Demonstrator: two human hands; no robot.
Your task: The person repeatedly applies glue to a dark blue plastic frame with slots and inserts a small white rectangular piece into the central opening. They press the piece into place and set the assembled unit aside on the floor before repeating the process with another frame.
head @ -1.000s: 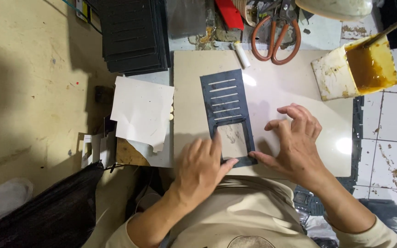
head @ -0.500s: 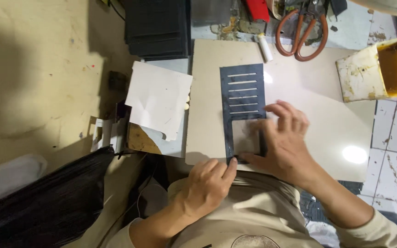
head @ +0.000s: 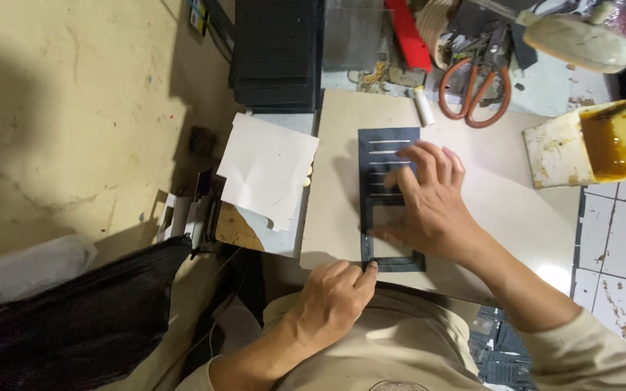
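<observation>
A dark rectangular card (head: 380,153) with several light slots lies lengthwise on a beige work board (head: 487,210). My right hand (head: 425,199) lies flat on the card's middle, fingers spread and pressing down, covering its lower window. My left hand (head: 331,298) rests at the board's near edge, its fingers curled and the thumb tip touching the card's near left corner.
A white paper sheet (head: 266,170) lies left of the board. A stack of dark cards (head: 275,54) stands at the back left. Orange-handled scissors (head: 476,90), a small white tube (head: 424,106) and a red object sit behind. A tub of yellow glue (head: 588,145) is at right.
My right hand has slid up the card from its lower end to its middle. My left hand has drawn back off the card to the board's near edge.
</observation>
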